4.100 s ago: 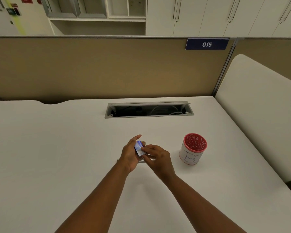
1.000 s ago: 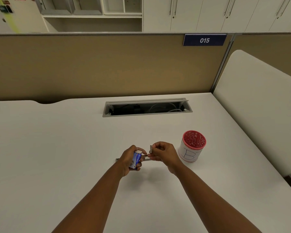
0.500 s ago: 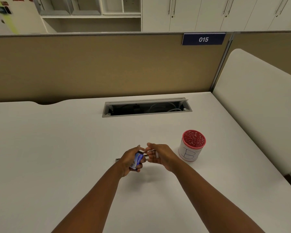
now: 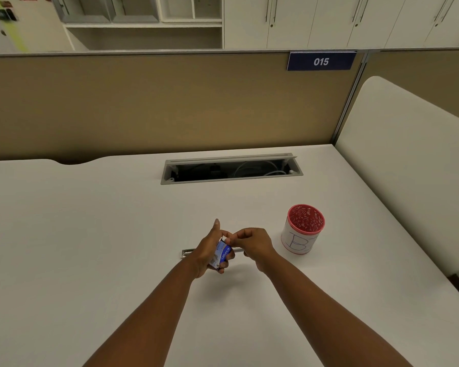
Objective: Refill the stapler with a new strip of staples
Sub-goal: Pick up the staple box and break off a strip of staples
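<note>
My left hand (image 4: 206,251) grips a small blue staple box (image 4: 223,255), tilted, just above the white desk (image 4: 90,234), with the thumb pointing up. My right hand (image 4: 253,242) has its fingers curled, and its fingertips pinch the upper end of the box. Whether a strip of staples sits between those fingertips is hidden. A long silver stapler (image 4: 187,253) lies flat on the desk behind both hands. Only its left end and a short piece near my right hand show.
A red-rimmed white pen cup (image 4: 305,229) marked with a B stands right of my hands. An open cable slot (image 4: 231,169) is cut into the desk further back. A tan partition closes the far side, and a white divider (image 4: 408,168) closes the right.
One second ago my right hand held a small grey piece apart from the box. It has since come back to the box's top end. My left thumb has lifted.
</note>
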Available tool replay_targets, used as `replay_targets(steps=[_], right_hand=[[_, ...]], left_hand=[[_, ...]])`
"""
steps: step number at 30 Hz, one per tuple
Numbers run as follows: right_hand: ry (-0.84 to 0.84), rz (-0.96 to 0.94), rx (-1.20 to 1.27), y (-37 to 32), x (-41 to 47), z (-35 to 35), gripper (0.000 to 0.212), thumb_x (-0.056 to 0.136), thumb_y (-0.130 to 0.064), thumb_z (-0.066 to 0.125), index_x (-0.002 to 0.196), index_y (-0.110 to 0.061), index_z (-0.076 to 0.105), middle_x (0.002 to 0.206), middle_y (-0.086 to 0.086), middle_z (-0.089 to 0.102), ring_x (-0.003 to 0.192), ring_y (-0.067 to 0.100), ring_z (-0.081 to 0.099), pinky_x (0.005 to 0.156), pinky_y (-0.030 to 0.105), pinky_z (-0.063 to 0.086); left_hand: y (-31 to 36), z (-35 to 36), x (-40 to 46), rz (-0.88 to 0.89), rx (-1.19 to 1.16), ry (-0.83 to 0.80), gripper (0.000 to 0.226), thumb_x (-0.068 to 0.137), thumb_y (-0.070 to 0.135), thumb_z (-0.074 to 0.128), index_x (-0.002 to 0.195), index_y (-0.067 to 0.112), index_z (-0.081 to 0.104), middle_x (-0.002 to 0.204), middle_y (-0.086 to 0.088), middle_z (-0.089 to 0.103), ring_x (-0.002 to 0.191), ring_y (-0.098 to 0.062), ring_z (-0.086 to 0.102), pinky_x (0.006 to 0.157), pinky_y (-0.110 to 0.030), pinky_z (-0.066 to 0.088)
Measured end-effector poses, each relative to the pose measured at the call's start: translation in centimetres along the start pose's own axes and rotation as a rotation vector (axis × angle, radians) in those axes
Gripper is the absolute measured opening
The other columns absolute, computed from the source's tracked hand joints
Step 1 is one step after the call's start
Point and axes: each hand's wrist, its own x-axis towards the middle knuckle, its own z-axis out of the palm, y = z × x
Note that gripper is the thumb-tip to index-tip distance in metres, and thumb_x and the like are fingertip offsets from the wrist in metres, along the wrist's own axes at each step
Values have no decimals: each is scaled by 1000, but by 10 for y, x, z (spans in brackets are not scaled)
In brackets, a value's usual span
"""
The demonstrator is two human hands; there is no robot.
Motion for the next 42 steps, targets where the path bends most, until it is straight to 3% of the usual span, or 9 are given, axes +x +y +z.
replay_targets(steps=[3,6,12,16,21,25,29,32,42], right_hand=[[0,-4,-6,1,1,-1,20,73,-11,73,56,-19,65,62,-4,62,59,5,53,54,18,36],[-29,7,4,2,1,0,5,75,-9,70,71,-9,73,62,-4,62,58,4,52,53,16,35],[-87,-31,-91,2,-3,-2,14,77,-16,67,87,-11,72,75,0,66,66,7,55,57,17,38],[-78,-110,-252,9,-3,-9,19,81,-10,58,100,-12,61,83,3,62,75,14,55,58,14,40],[-128,-304,-723,35,-7,-20,41,76,16,37,101,-5,61,110,16,60,94,27,60,75,28,44],[-170,-426,-775,52,-12,-9,36,81,12,40,106,-12,50,116,11,47,85,19,56,76,29,44],[-204,-457,-808,57,-13,-3,29,86,-4,43,109,-21,45,97,7,60,83,24,56,74,33,45],[-212,-534,-927,64,-12,-2,33,87,-7,46,116,-22,43,102,4,68,89,26,60,72,29,43],[-43,-504,-644,63,-7,-8,23,88,-7,54,108,-17,60,102,7,73,94,19,67,80,26,48]], left_hand=[[0,0,2,-37,-31,1,66,89,61,5,82,19,55,70,-8,55,47,-13,50,47,-20,43],[-1,-4,3,-25,-97,-6,66,88,62,6,85,17,53,67,-10,52,34,-9,48,39,-14,41],[-5,-8,7,-11,-159,11,58,92,58,13,91,16,53,68,-11,56,33,-11,49,41,-16,44],[-8,-9,2,-42,-125,-13,31,92,28,38,74,10,56,50,-3,60,36,-12,51,43,-20,49],[-12,-16,3,-47,-200,156,28,91,18,39,66,9,49,60,-7,47,30,-11,45,35,-16,43],[-9,-20,3,-9,-259,152,26,88,16,40,65,9,48,43,-2,53,29,-13,42,35,-16,38],[-9,-23,4,30,-282,157,22,89,16,38,73,12,53,40,-1,55,30,-13,44,37,-17,39],[-10,-25,4,22,-287,143,25,90,15,37,73,11,55,40,-1,55,31,-13,45,37,-16,40],[-5,-22,1,44,-326,97,28,90,11,33,73,9,55,44,-4,55,32,-14,45,37,-17,42]])
